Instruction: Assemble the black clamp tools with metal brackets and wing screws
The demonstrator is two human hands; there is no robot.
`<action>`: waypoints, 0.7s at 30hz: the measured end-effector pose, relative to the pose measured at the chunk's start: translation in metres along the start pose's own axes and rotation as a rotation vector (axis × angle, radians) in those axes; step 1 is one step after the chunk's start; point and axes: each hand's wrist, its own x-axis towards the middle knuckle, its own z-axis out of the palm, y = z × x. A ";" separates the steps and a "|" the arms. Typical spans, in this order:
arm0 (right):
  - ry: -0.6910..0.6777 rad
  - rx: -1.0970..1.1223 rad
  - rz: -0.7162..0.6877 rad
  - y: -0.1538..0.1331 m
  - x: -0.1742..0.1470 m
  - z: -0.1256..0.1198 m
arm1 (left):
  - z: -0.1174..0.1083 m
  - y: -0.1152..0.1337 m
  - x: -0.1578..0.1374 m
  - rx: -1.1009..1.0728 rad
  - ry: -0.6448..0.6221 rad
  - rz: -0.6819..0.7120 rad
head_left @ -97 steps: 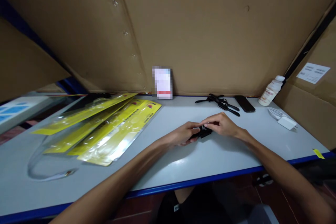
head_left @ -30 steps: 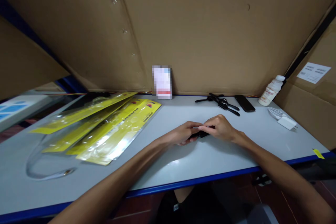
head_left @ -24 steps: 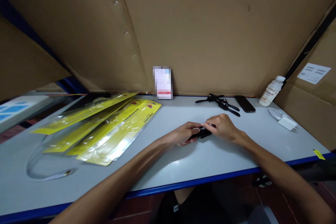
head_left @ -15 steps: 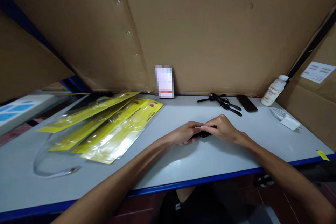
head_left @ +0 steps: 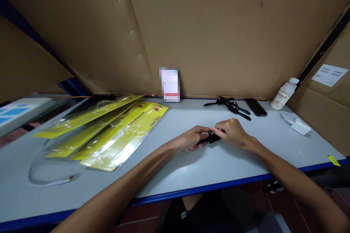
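Observation:
Between my two hands is a black spokeshave, held just above the white table near its front middle. My left hand is closed round its left end, with the thumb on top. My right hand grips the other end, thumb and fingers pinched near the middle of the tool. Most of both handles is hidden by my fingers. Beyond my right hand, more black spokeshaves lie crossed over each other on the table.
Several yellow clear-fronted packages are fanned out at the left, beside a white cable. A blurred upright card leans on the cardboard wall. To the right are a black phone, a bottle and a white charger.
My right thumb and fingers have shifted slightly, so more of the spokeshave's middle shows between my hands. The whole view has moved a little.

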 end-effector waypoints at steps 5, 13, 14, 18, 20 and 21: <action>-0.019 0.048 0.011 -0.002 0.000 0.000 | 0.000 -0.001 0.000 -0.003 -0.005 0.000; -0.057 0.265 0.041 -0.007 0.001 -0.004 | 0.002 0.004 -0.003 0.006 0.005 0.000; -0.059 0.280 0.043 -0.007 0.001 -0.004 | 0.001 0.004 -0.003 0.004 0.005 0.000; -0.058 0.348 0.053 -0.005 0.002 -0.004 | 0.001 0.003 -0.002 0.013 0.012 0.001; -0.006 0.356 0.065 -0.001 0.003 -0.007 | 0.000 0.003 -0.003 0.046 0.014 0.011; 0.042 0.344 0.067 0.001 0.004 -0.010 | -0.001 0.003 -0.004 0.075 0.008 0.028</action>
